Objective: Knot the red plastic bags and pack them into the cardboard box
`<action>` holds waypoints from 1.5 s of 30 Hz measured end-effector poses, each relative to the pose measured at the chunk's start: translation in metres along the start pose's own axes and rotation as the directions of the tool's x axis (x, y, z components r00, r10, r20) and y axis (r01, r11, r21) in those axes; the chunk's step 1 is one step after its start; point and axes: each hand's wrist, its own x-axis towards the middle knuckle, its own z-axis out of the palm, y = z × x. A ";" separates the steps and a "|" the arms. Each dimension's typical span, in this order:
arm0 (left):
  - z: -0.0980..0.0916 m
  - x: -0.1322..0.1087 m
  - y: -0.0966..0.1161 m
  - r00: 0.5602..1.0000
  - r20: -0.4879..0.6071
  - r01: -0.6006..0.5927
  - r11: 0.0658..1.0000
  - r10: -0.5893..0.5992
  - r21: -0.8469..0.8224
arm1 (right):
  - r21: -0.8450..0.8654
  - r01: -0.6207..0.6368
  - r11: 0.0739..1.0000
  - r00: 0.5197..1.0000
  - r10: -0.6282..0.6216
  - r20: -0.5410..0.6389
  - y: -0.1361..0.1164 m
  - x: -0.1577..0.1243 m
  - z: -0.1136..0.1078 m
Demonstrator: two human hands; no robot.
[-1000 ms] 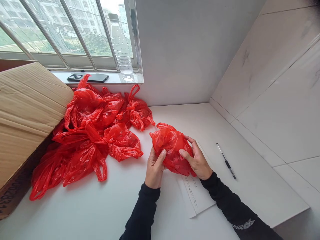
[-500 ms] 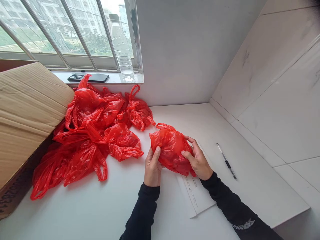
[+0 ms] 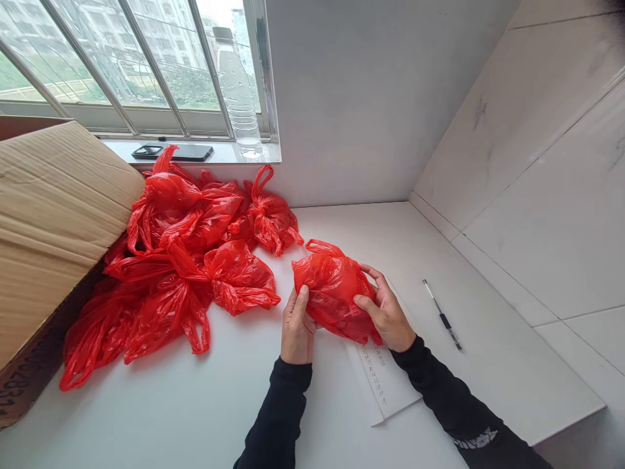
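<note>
Between my two hands is a red plastic bag (image 3: 334,293), bulging, with a loop of its handle sticking up at the top; what it contains is hidden. My left hand (image 3: 298,329) is closed on its left side, thumb in front and fingers behind. On the right side, my right hand (image 3: 388,314) grips it with the thumb on the front and the other fingers round the far edge. Under the bag and right forearm lies a sheet of paper (image 3: 385,384) with handwritten columns, partly covered.
A heap of knotted red plastic bags (image 3: 195,221) lies to the left, against an open cardboard box (image 3: 63,215). A pen (image 3: 442,315) rests on the white table (image 3: 498,371) at right. The windowsill holds a phone (image 3: 188,153) and a water bottle (image 3: 237,98).
My left thumb has shifted very slightly on the bag. Otherwise the hands, the bag and everything around them stay in place.
</note>
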 end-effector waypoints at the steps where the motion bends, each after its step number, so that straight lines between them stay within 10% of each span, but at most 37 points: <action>1: 0.000 0.000 0.000 1.000 0.005 0.000 1.000 0.000 0.001 | 0.005 0.001 1.000 1.000 -0.001 -0.007 0.000 0.000 0.000; 16: -0.009 -0.001 -0.003 0.998 0.064 -0.008 1.000 0.006 0.026 | -0.213 0.215 0.953 0.900 -0.278 -0.335 -0.021 -0.001 0.005; 23: 0.000 -0.011 0.004 0.989 0.128 0.097 0.964 -0.067 -0.248 | -0.485 0.371 0.792 0.923 -0.256 0.288 -0.045 -0.022 0.030; 26: 0.002 -0.015 0.008 0.989 0.139 0.087 0.933 -0.040 -0.348 | -0.539 0.316 0.781 0.949 -0.253 0.190 -0.043 -0.020 0.033; 34: -0.005 -0.015 0.011 0.997 0.076 0.001 0.923 0.031 -0.384 | -0.528 0.078 0.846 0.994 -0.024 0.107 -0.015 0.019 0.028; 40: -0.017 -0.006 -0.003 0.992 -0.123 -0.064 0.936 0.023 -0.347 | -0.465 0.275 0.841 0.961 -0.250 0.115 -0.050 0.061 0.053; 45: -0.020 -0.005 -0.008 0.995 -0.096 0.006 0.965 -0.032 -0.261 | -0.510 0.366 0.779 0.923 -0.373 0.093 -0.088 0.150 0.106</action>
